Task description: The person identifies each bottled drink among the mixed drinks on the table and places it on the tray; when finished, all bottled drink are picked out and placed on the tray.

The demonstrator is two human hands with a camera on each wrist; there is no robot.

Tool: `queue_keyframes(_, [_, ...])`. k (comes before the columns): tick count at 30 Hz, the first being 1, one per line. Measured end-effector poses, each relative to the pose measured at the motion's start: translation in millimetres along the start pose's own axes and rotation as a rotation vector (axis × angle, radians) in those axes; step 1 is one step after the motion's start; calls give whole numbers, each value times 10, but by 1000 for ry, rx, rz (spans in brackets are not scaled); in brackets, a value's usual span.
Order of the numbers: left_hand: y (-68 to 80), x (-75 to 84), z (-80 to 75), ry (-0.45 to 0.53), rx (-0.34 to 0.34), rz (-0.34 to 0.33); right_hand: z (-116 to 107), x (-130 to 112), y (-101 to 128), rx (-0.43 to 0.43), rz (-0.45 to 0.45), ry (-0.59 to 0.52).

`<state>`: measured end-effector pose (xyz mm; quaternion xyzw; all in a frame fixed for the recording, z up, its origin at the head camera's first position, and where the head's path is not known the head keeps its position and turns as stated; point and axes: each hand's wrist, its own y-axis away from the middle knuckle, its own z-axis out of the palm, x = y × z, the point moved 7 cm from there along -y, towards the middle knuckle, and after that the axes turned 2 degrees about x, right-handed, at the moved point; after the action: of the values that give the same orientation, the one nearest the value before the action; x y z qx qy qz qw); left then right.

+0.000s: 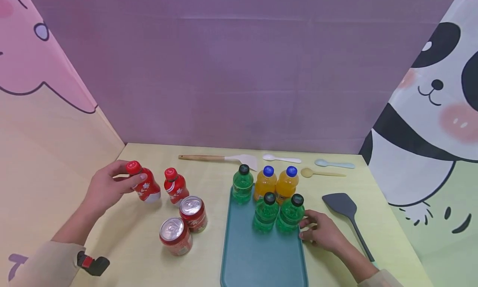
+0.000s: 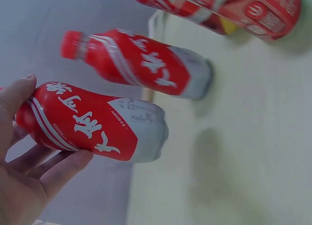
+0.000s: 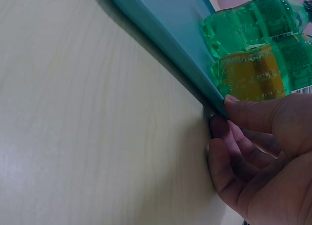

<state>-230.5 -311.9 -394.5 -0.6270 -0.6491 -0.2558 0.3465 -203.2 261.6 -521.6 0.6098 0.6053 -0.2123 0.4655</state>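
My left hand (image 1: 106,187) grips a red cola bottle (image 1: 145,182) near its neck, thumb on one side and fingers on the other. In the left wrist view the bottle (image 2: 92,122) hangs tilted, its base apart from the table. A second red bottle (image 1: 176,187) stands just right of it. My right hand (image 1: 323,233) pinches the right rim of a teal tray (image 1: 263,260), the thumb on top in the right wrist view. Three green bottles (image 1: 266,212) and two orange bottles (image 1: 286,182) with blue caps stand at the tray's far end.
Two red cans (image 1: 175,237) stand between the red bottles and the tray. A spatula with a wooden handle (image 1: 201,157) and three small spoons (image 1: 281,159) lie along the back. At the right lies a dark grey turner (image 1: 341,204). A purple backdrop (image 1: 239,71) rises behind the table.
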Motion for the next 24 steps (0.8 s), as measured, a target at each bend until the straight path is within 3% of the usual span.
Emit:
queue_keyframes(7, [117,322,-265,-11,60,52,-7,-12,14,0,-5,1])
queue_keyframes(12, [182,564,-337,-14,79,66,-6,9,3,-5,-10,6])
queue_keyframes(18, [258,893,-252,-15,49,105,-6,12,-4,-5,-14,3])
queue_keyframes(24, [324,1233,1,-2,-17,146,-9,13,-8,-4,-8,2])
